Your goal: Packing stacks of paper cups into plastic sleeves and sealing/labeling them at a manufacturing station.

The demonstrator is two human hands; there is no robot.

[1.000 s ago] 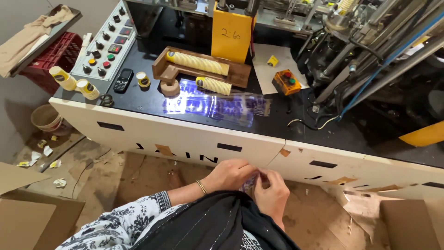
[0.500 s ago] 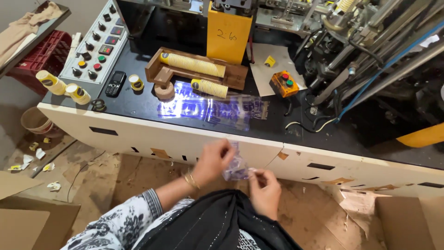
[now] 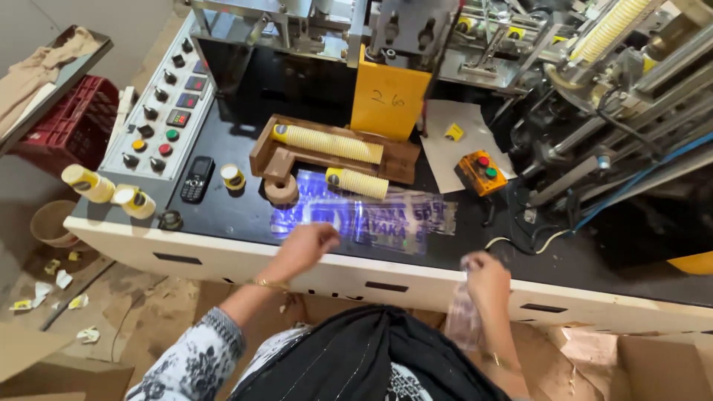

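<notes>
My left hand (image 3: 308, 245) hovers curled over the near edge of the stack of clear printed plastic sleeves (image 3: 371, 215) lying flat on the black machine deck (image 3: 245, 215); can't tell if the fingers actually pinch one. My right hand (image 3: 486, 278) is closed on a single clear plastic sleeve (image 3: 464, 319), which hangs below the cream table edge (image 3: 356, 275). To do this well, I judge: peel only the top sleeve by one corner, keep the hanging sleeve untwisted, mouth up. The short row of nested yellow paper cups (image 3: 359, 183) sits just behind the stack, so keep wrists low and don't roll it.
</notes>
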